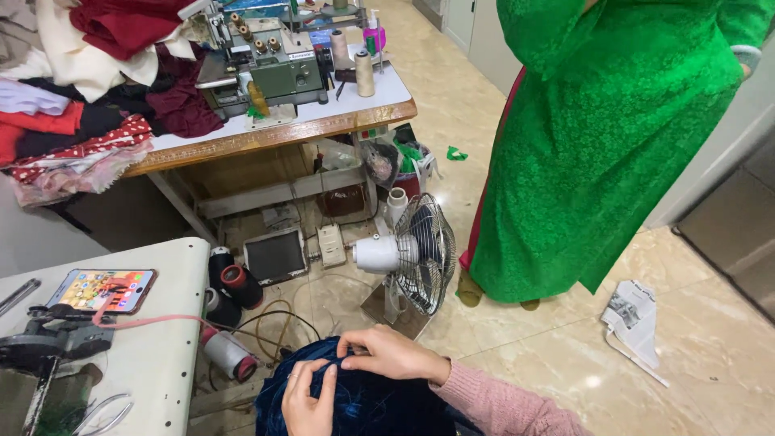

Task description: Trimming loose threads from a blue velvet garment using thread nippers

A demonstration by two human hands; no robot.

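Observation:
A dark blue velvet cloth (379, 408) lies bunched in my lap at the bottom of the view. My left hand (308, 400) pinches its upper edge, fingers curled, a ring on one finger. My right hand (391, 354), in a pink knit sleeve, grips the same edge just to the right, thumb and fingers pressed together on the fabric. The two hands almost touch.
A person in a long green dress (601, 145) stands at right. A small floor fan (412, 254) sits ahead. My white table (165, 339) at left holds a phone (103, 289) and scissors (101, 413). A sewing machine table (282, 121) piled with cloth stands behind; thread cones (230, 282) and paper (634, 319) lie on the floor.

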